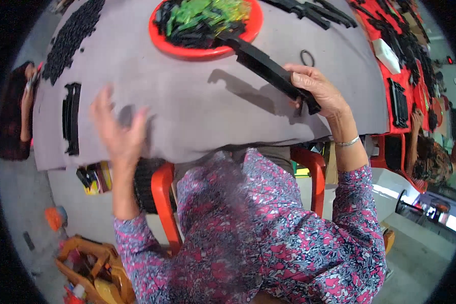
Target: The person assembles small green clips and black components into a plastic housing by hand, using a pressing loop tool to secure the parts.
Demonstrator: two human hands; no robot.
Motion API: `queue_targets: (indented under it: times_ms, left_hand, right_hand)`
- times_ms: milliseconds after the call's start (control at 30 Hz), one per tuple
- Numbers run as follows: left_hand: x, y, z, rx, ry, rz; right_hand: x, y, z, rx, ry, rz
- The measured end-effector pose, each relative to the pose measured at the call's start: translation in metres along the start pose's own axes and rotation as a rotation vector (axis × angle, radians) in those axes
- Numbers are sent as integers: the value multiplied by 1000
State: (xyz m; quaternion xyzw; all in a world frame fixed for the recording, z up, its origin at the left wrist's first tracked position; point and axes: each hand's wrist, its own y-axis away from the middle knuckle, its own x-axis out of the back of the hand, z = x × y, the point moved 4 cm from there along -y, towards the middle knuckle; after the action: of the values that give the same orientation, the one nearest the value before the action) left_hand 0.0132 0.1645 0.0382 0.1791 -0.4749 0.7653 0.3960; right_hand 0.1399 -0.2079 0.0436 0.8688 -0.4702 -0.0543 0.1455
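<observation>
My right hand [321,88] grips a long black plastic part [268,71] by its near end, thumb on top. The part slants up and leftward above the cloth, its far end in front of a round red tray [182,50]. Green and yellow translucent pieces [202,15] lie heaped in that tray with black ones. Raised over the cloth-covered table [182,106], my left hand [119,131] is empty, its fingers spread and blurred. Nearest to it on the left, a few similar long black parts [72,119] lie side by side.
A heap of small black pieces [73,38] covers the far left corner. More long black parts [314,12] and a black ring [307,58] lie to the right. Beyond is a red-covered table [382,86] with a white block [386,55]. People sit at both sides.
</observation>
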Motion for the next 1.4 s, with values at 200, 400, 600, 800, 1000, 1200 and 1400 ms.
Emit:
queue_targets:
  times_ms: [200, 400, 600, 800, 1000, 1200, 1400]
  left_hand:
    - [-35, -21, 81, -308, 179, -171]
    - [-64, -11, 81, -369, 326, -398]
    - [-74, 2, 79, -289, 316, -501]
    - [-81, 7, 72, -224, 324, -436]
    - [-83, 10, 63, -123, 364, -446]
    - [-84, 10, 63, -139, 374, -451]
    - [-88, 11, 61, -149, 381, -445]
  right_hand:
    - [-31, -13, 21, -289, -478, -607]
    - [-45, -20, 32, -316, -335, -695]
    - [-41, -15, 7, -298, 119, -423]
    - [-19, -33, -12, 116, 697, -179]
    - [5, -63, -25, 257, 581, 123]
    - [6, -119, -31, 459, 798, 244]
    - [17, -156, -34, 507, 987, 291]
